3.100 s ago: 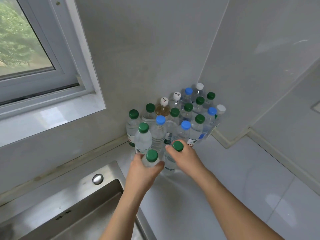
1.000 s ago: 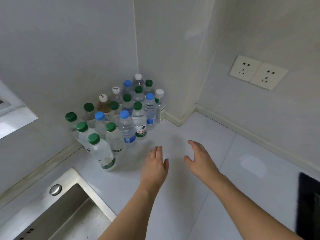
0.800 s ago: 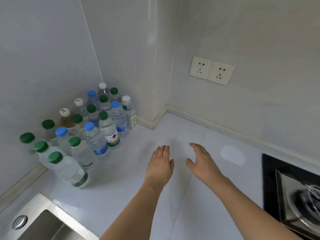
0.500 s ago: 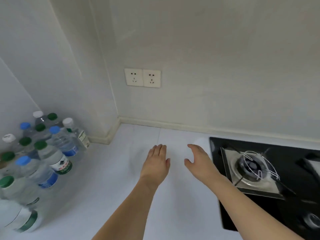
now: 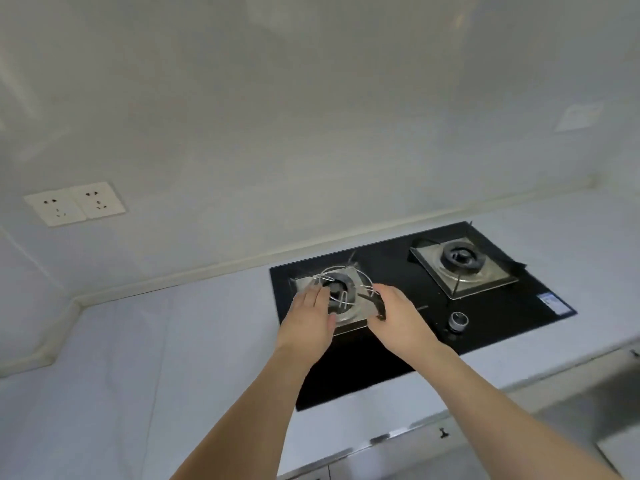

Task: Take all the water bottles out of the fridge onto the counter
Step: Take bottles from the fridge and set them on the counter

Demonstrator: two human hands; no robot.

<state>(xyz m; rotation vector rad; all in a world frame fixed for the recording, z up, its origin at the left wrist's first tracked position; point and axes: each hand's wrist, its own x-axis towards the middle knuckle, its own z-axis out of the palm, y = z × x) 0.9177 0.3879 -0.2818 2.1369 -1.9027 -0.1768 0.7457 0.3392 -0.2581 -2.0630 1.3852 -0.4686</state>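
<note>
Pale tiled wall rises behind a white desk carrying a black gas hob with two burners. Both arms reach out over the hob's left burner. Left hand and right hand are empty, fingers loosely extended and relaxed. No water bottles are in view. A double socket sits on the wall at left.
</note>
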